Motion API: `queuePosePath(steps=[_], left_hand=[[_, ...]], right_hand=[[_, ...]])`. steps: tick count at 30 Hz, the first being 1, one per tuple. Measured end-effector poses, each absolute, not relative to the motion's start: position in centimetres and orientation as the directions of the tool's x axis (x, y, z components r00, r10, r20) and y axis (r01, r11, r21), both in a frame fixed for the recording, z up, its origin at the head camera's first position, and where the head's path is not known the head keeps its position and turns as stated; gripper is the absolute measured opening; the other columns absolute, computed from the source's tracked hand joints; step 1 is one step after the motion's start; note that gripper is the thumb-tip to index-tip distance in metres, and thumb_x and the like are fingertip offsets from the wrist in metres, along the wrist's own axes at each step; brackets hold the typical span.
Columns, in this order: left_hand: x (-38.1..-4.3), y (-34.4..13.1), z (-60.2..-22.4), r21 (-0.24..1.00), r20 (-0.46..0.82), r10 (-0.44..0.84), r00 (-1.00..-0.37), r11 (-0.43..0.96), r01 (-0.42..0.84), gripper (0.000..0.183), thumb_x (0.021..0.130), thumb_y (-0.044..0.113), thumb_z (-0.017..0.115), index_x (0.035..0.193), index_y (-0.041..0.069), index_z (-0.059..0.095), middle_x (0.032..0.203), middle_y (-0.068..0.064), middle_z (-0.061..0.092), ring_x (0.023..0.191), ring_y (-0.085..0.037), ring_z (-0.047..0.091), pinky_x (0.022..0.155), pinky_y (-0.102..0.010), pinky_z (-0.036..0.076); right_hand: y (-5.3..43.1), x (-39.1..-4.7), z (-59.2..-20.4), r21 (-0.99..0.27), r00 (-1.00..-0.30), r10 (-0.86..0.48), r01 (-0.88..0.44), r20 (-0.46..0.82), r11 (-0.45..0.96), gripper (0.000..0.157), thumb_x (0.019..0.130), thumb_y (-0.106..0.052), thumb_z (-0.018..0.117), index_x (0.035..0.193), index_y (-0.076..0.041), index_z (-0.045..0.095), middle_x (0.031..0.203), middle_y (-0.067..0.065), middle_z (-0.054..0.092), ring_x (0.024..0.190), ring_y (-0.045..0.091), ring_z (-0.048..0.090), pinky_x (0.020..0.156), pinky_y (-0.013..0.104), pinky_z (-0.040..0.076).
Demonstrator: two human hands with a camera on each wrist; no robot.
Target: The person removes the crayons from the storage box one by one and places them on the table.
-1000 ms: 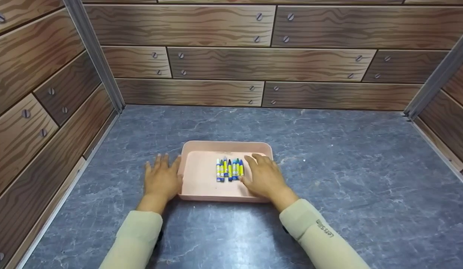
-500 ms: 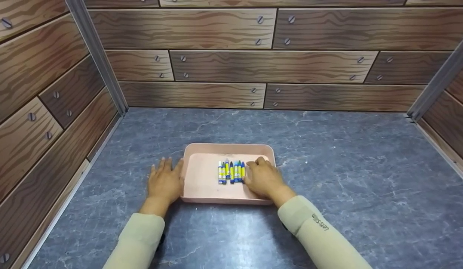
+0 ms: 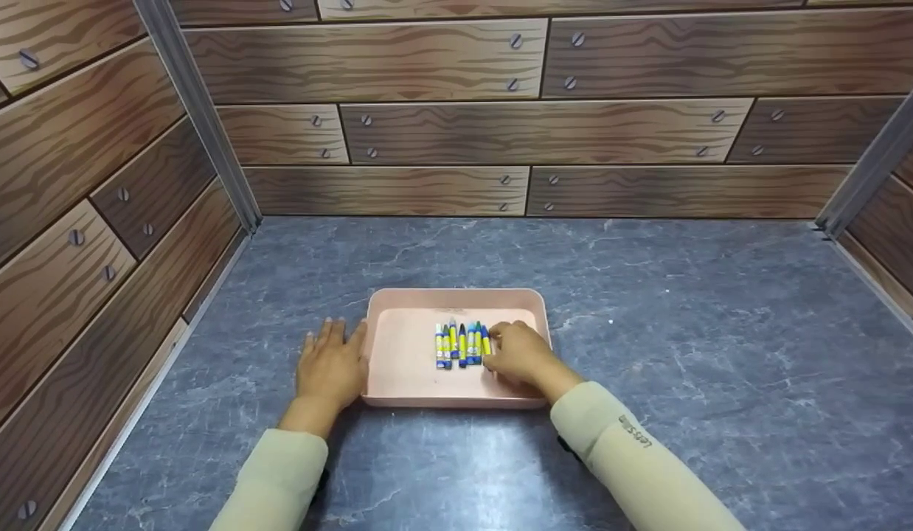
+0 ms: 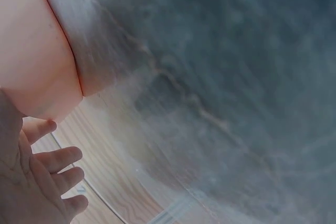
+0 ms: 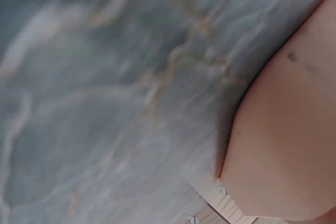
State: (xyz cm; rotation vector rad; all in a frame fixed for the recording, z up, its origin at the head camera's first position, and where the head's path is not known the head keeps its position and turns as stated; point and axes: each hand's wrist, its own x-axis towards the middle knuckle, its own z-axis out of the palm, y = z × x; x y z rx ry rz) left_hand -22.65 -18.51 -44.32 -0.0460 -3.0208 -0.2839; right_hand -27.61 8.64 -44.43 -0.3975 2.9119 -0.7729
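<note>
The crayons (image 3: pixel 462 346) lie side by side inside the tray (image 3: pixel 401 372), right of its middle, and their long axes run from its near wall toward its far wall, across the tray's own longer direction. Their tips point to the far wall. The blue crayon (image 3: pixel 486 341), the one at the row's end closest to the tray's right wall, leans a little, its tip turned slightly toward the left wall.

What the move seems to turn on is the short gap, if there is any, between that crayon and the right hand (image 3: pixel 523 355). This hand reaches over the tray's near right corner, its fingers bent toward the far side and its thumb on the near side, so the blue crayon sits at the mouth of a narrow grip, on the side facing the tray's left wall. Whether finger and thumb actually pinch it I can't tell: the head view is small there, and the right wrist view shows only the tray's outside and the table (image 5: pixel 105 129).

The left hand (image 3: pixel 331 372) is the farther one, lying along the tray's left wall with fingers loosely extended (it appears to touch that wall) and holding no crayon.
</note>
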Motion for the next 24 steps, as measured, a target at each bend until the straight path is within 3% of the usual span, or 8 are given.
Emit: queuePosePath(steps=[7,15,24], left_hand=[[-22.0,-18.5,-44.3,0.195,0.109,0.039,-0.993,0.979,0.06,0.05,0.094,0.023,0.05,0.142,0.008,0.045,0.143,-0.025,0.039,0.136,-0.041,0.028,0.11,-0.055,0.017],[-21.0,-18.5,-44.5,0.22,0.117,0.049,-0.992,0.973,0.074,0.05,0.094,0.022,0.05,0.141,0.007,0.046,0.141,-0.026,0.04,0.135,-0.043,0.029,0.11,-0.055,0.018],[-19.9,-18.5,-44.6,0.228,0.13,0.041,-0.991,0.971,0.07,0.049,0.093,0.021,0.053,0.14,0.007,0.047,0.139,-0.027,0.042,0.133,-0.044,0.031,0.109,-0.057,0.02]], right_hand=[[8.2,-26.7,-43.6,-0.508,-0.973,-0.199,-0.112,-0.12,0.854,0.054,0.068,-0.015,0.074,0.118,0.0,0.06,0.1,0.01,0.063,0.081,0.022,0.058,0.076,0.037,0.049],[8.3,-26.0,-43.6,-0.641,-0.955,-0.178,0.017,-0.238,0.767,0.046,0.072,-0.006,0.069,0.116,0.0,0.057,0.093,0.009,0.062,0.045,0.01,0.05,0.042,0.023,0.044],[9.0,-25.4,-42.9,-0.764,-0.95,-0.184,0.081,-0.254,0.64,0.045,0.073,-0.002,0.063,0.118,-0.001,0.058,0.078,0.005,0.064,0.051,0.011,0.054,0.044,0.022,0.044]])
